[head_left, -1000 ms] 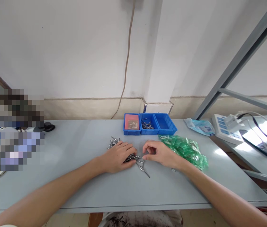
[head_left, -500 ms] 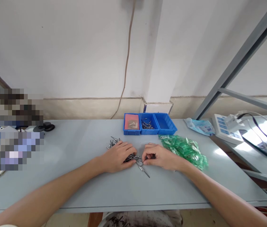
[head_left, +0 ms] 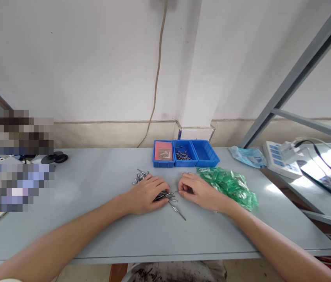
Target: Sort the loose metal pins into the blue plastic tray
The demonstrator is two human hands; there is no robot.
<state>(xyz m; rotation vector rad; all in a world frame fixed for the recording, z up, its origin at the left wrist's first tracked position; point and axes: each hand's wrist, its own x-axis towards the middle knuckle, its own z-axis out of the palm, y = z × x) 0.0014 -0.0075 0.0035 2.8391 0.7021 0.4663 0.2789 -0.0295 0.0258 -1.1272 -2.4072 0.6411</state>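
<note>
My left hand rests on the table with its fingers curled round a pile of metal pop rivets. Part of the pile shows behind the wrist side, and the palm hides the rest. One long rivet lies in front of the fingertips, pointing toward the table's front edge. Just to the right, my right hand is closed, thumb against the bent fingers. A thin pin tip pokes out at its fingertips, and the rest of that rivet is hidden by the fingers.
Behind the hands stand three joined blue bins: one with a pink card, one with rivets, one bare. Green plastic bags lie beside my right forearm. A blue packet and a power strip sit farther right.
My right hand has drawn back slightly, up and to the right, away from the pile, with a pin tip at its fingers. My left hand stays in place.
</note>
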